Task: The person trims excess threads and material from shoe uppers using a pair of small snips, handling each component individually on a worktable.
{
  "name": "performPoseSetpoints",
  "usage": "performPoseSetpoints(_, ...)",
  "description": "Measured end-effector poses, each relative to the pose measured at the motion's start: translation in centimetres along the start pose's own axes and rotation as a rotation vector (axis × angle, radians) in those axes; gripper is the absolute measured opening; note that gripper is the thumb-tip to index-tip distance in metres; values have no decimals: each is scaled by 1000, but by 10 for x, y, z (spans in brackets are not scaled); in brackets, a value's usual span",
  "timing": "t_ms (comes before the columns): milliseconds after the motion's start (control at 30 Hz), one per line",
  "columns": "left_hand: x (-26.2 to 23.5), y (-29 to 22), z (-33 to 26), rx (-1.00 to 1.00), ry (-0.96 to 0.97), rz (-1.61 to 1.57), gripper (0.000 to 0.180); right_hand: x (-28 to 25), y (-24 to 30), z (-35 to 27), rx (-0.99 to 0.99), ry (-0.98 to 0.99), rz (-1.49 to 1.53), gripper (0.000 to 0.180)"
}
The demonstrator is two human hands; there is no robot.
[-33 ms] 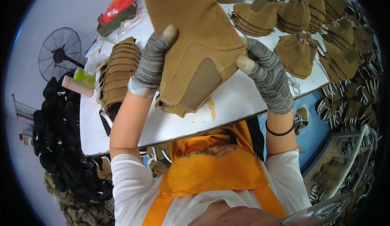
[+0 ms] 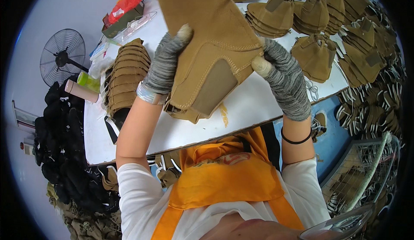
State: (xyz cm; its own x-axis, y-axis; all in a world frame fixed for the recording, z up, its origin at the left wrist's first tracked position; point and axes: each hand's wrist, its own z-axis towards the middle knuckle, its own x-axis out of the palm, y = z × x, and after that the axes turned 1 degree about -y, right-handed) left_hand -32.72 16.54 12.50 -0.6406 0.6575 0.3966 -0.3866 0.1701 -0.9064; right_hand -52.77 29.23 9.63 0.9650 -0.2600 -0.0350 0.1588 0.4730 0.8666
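Still I grip one tan boot upper [image 2: 207,46] above the white table [image 2: 258,106] — my left hand [image 2: 166,65] and right hand [image 2: 282,78], both in grey gloves, clamped on its sides, unchanged. Beyond, one stack [image 2: 127,74] lies left; further piles [image 2: 315,54] crowd the far right edge.

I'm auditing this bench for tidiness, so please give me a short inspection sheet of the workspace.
Surface: white table, partly bare.
Job's things: tan boot upper held up in left hand and right hand, both in grey gloves.
Clutter: stacks of tan uppers, green bottle, red bag.
Fingers: both hands shut on the upper.
Cables: nothing seen.
Surroundings: fan, black pile, wire basket.
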Motion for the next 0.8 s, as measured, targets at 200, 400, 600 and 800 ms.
performPoseSetpoints(200,40,14,5,698,-149,625,79,-19,11,-17,-1,-134,-71,43)
performPoseSetpoints(400,85,2,8,973,362,1606,103,-34,18,-33,48,-134,-66,43)
performPoseSetpoints(600,76,24,10,671,357,1618,95,-26,-16,-36,126,-203,130,34)
performPoseSetpoints(800,77,2,16,128,487,1549,58,-13,-21,-26,132,-181,80,32)
